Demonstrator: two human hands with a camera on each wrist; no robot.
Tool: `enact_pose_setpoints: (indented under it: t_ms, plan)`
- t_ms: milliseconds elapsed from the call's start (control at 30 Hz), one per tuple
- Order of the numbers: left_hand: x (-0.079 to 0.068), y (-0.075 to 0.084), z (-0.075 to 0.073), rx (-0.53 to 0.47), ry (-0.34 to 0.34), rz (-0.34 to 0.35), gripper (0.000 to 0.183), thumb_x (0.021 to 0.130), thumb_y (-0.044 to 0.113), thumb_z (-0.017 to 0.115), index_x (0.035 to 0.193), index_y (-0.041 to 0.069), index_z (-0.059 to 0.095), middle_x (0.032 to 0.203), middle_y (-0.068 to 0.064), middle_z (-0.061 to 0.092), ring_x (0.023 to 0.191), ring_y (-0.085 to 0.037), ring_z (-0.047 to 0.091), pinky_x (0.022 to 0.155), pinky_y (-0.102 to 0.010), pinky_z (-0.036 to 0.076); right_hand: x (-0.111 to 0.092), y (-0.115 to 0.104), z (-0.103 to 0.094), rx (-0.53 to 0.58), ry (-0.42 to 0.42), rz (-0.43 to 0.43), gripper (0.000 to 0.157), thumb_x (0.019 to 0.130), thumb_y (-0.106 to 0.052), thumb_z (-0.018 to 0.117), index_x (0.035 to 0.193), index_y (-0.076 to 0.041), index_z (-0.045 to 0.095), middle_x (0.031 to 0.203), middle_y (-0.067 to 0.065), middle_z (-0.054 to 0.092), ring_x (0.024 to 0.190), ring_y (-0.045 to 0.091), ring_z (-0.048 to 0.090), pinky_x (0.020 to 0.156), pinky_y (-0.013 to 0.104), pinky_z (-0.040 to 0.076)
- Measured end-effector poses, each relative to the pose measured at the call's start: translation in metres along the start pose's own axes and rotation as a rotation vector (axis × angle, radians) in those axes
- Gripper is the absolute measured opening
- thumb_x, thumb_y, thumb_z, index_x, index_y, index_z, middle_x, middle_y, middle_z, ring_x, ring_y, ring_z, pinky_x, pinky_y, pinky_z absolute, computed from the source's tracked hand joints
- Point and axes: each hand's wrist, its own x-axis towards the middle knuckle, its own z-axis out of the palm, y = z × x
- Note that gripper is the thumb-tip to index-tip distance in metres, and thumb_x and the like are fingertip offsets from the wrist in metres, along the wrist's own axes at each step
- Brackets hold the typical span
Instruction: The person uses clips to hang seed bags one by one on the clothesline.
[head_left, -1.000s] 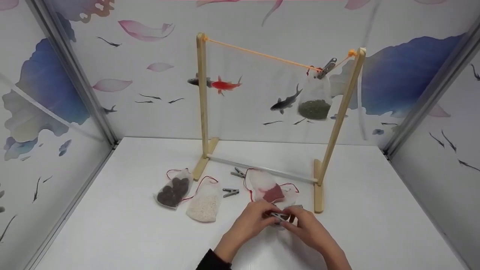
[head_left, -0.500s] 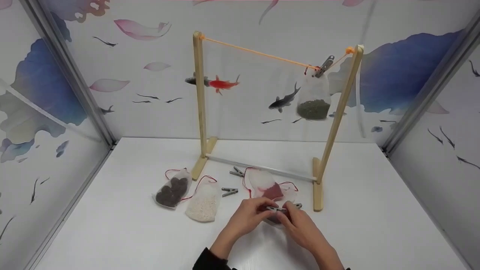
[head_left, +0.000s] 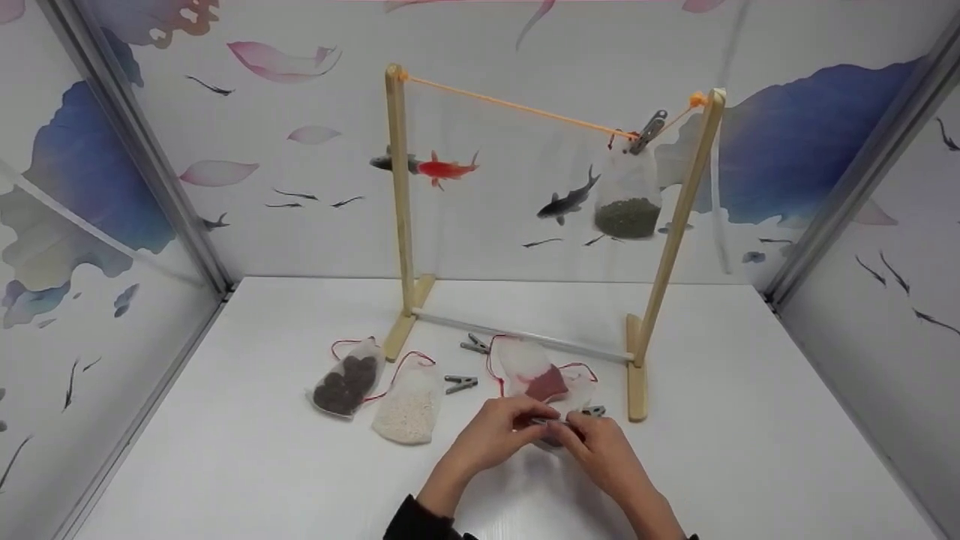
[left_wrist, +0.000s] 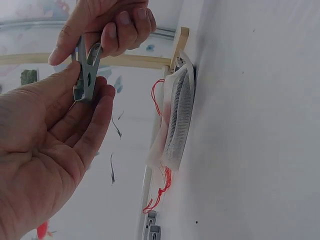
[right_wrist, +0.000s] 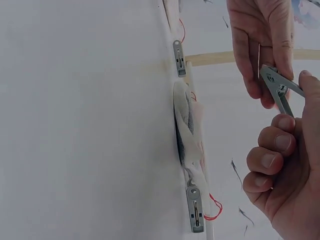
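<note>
Both hands hold one grey clothespin [left_wrist: 87,75], raised above the table in front of me. My left hand [head_left: 491,435] pinches its nose end between thumb and fingers. My right hand [head_left: 611,454] grips the handle ends, which spread apart in the right wrist view, its other fingers curled. Just below and beyond the hands lies a mesh bag with dark contents [left_wrist: 181,110], mostly covered by them in the head view. A bag with red contents [head_left: 546,384] lies behind it. Another clothespin [head_left: 594,411] shows past my right fingers.
A wooden stand [head_left: 402,195] carries an orange cord [head_left: 517,105]; a bag with green contents [head_left: 628,217] hangs from it by a clothespin [head_left: 651,129]. Left lie bags with dark lumps [head_left: 346,384] and pale grains [head_left: 407,411], and loose clothespins [head_left: 460,384]. Printed walls [head_left: 300,240] enclose the table.
Both hands have moved slightly up and left in the head view, still on the clothespin. It has turned and more of it is covered by the fingers. The bags stay put.
</note>
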Motion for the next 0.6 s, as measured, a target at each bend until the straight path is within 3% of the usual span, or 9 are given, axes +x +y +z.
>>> enact_pose_setpoints:
  t_ms: [133,367,600]
  plan:
    - [-0.0005,0.0008,0.0001,0.007,-0.014,0.027,0.020,0.096,0.023,0.067,0.115,0.020,0.075,0.112,0.004,0.073,0.102,-0.001,0.065,0.087,-0.016,0.052,-0.0001,-0.0007,0.0004,-0.002,-0.017,-0.009,0.036,0.099,-0.033,0.061,0.068,-0.018,0.050,0.062,-0.014,0.036,0.058,-0.001,0.036,0.056,0.017,0.031]
    - [-0.0002,0.0000,-0.0018,-0.072,0.007,0.004,0.023,0.094,0.025,0.070,0.115,0.019,0.075,0.112,0.001,0.075,0.100,-0.003,0.068,0.083,-0.017,0.053,0.0003,-0.0024,-0.0001,0.009,-0.064,0.007,0.032,0.102,-0.033,0.055,0.075,-0.017,0.052,0.065,-0.013,0.037,0.060,-0.001,0.037,0.057,0.017,0.032]
    - [-0.0009,0.0002,-0.0032,0.036,0.018,0.027,0.019,0.094,0.027,0.069,0.111,0.020,0.076,0.106,0.004,0.075,0.093,0.003,0.065,0.081,-0.016,0.052,0.0004,-0.0027,0.0036,0.025,0.004,-0.051,0.029,0.100,-0.025,0.059,0.073,-0.017,0.053,0.065,-0.015,0.037,0.061,-0.003,0.037,0.057,0.016,0.032]
